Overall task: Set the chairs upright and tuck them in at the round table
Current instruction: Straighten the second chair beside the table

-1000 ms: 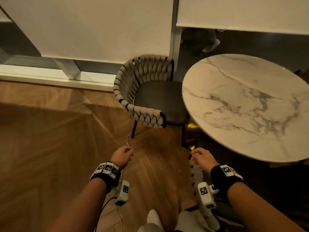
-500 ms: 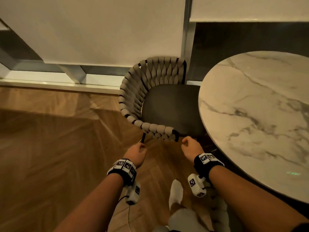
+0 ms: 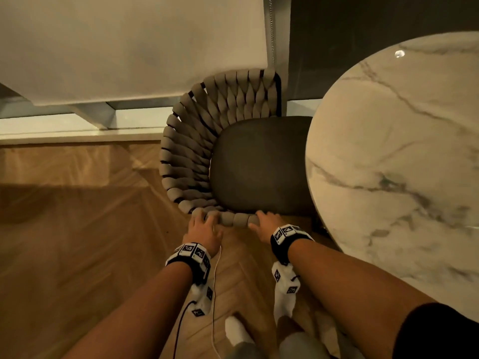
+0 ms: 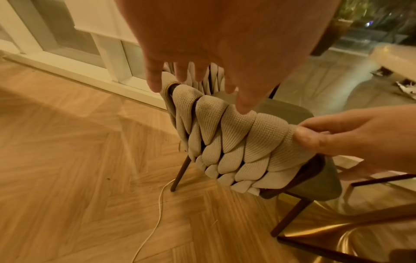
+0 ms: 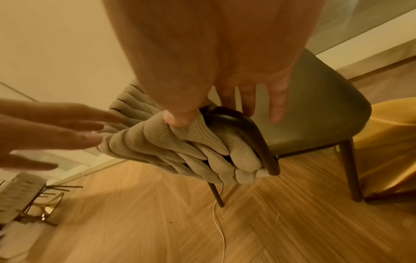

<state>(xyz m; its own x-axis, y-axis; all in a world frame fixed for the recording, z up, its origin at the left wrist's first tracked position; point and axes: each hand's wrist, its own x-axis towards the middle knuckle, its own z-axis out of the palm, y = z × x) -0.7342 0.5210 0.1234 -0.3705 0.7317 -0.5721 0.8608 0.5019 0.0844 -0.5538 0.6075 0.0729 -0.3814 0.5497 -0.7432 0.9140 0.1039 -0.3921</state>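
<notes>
An upright chair with a dark seat (image 3: 259, 164) and a beige woven back (image 3: 191, 151) stands against the round marble table (image 3: 401, 151), its seat partly under the tabletop. Both hands are at the near end of the woven rim. My left hand (image 3: 204, 224) lies over the rim with straight fingers (image 4: 155, 83), the thumb touching the weave (image 4: 225, 135). My right hand (image 3: 267, 221) pinches the rim's end, its thumb (image 5: 178, 117) on the weave and its fingers hanging over the dark frame (image 5: 243, 124) toward the seat.
A white cable (image 3: 216, 281) trails over the wooden floor under the chair. A window sill (image 3: 77, 130) and blinds run behind it. The table's gold base (image 4: 337, 222) stands close to the chair legs. My socked feet (image 3: 236, 330) are just behind my hands.
I have stepped closer to the chair. Both hands moved forward from empty air onto the near end of the woven rim, and the right hand took hold of it.
</notes>
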